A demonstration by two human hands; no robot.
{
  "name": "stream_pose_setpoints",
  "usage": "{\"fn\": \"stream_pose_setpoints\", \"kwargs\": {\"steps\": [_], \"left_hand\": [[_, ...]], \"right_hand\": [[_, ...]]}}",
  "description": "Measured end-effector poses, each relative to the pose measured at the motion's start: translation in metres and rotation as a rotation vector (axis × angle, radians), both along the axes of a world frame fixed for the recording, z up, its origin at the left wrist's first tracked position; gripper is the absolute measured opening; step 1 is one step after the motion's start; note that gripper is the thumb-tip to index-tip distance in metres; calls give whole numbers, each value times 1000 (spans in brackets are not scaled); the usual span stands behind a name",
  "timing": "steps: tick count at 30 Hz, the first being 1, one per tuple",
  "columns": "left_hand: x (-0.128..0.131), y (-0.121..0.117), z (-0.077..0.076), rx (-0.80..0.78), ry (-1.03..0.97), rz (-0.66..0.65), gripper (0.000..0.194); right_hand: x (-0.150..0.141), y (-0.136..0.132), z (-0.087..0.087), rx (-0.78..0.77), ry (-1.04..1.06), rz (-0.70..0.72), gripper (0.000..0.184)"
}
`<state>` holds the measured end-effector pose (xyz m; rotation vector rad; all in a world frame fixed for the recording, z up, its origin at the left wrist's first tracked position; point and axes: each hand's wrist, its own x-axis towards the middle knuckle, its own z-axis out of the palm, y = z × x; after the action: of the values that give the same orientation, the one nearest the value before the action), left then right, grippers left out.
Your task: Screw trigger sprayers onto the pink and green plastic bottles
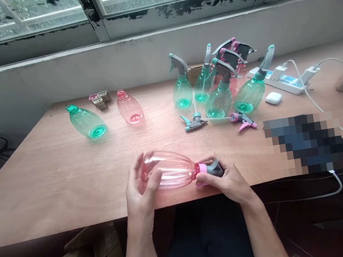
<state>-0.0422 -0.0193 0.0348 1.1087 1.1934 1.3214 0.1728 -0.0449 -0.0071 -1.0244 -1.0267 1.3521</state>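
A clear pink spray bottle lies on its side between my hands above the table's front edge. My left hand is wrapped round its base end. At the neck, my right hand grips the grey and pink spray head, which sits on the bottle's mouth. Two loose spray heads, one grey and teal and one grey and pink, rest on the table beyond my right hand. A green bottle and a pink bottle, both without spray heads, stand farther back on the left.
Several green and pink bottles with spray heads stand at the back right. Near them are a power strip with cables and a white case. A pixelated device lies at right. Small blocks sit at the back left.
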Motion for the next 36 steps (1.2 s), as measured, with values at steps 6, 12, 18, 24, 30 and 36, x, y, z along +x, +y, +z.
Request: {"fn": "stream_pose_setpoints", "kwargs": {"steps": [6, 12, 18, 24, 30, 36], "left_hand": [[-13, -13, 9, 319, 103, -260, 69], [-16, -21, 17, 77, 18, -203, 77], [-6, -23, 17, 141, 59, -2, 47], [-15, -40, 25, 498, 161, 83, 30], [-32, -48, 15, 621, 163, 66, 29], [-30, -26, -12, 557, 64, -31, 67]], "right_hand": [[3, -4, 12, -154, 247, 98, 33], [-8, -20, 25, 214, -87, -97, 23], [-23, -20, 27, 110, -3, -140, 40], [-36, -15, 23, -44, 246, 155, 55], [-46, -28, 26, -86, 292, 243, 63], [-21, -35, 30, 21, 321, 76, 57]]}}
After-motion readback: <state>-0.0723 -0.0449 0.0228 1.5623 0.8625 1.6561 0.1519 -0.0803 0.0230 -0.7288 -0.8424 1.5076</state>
